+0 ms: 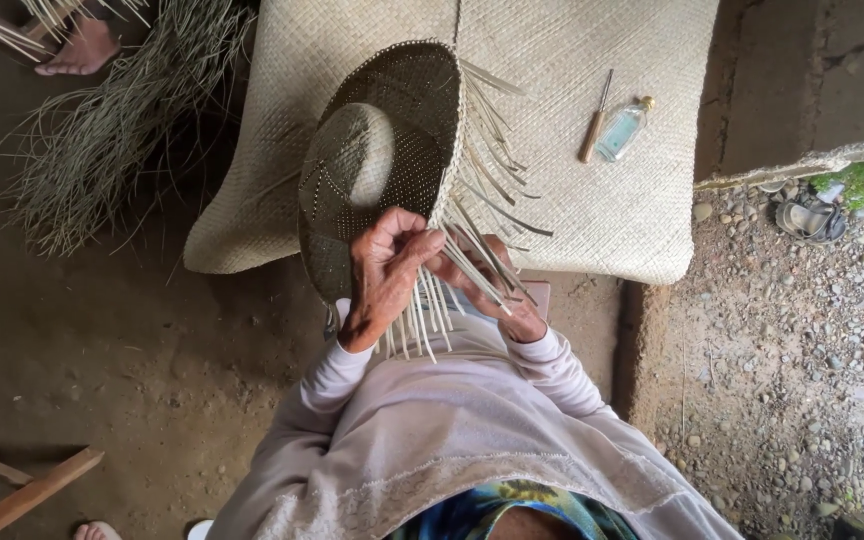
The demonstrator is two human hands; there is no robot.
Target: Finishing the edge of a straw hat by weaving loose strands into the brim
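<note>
A half-woven straw hat (382,160) with a domed crown stands on edge in front of me, loose pale strips (487,170) fanning from its rim. My left hand (384,272) pinches the brim's lower edge, fingers closed on the weave. My right hand (497,290) is behind the hanging strips, gripping several of them at the rim. More strip ends (420,325) hang down over my lap.
A large woven mat (602,200) lies beyond the hat, with a small glass bottle (622,128) and a wooden-handled awl (594,125) on it. A pile of dry grass (102,130) and another person's foot (80,50) are at upper left. Gravel and a sandal (810,218) lie right.
</note>
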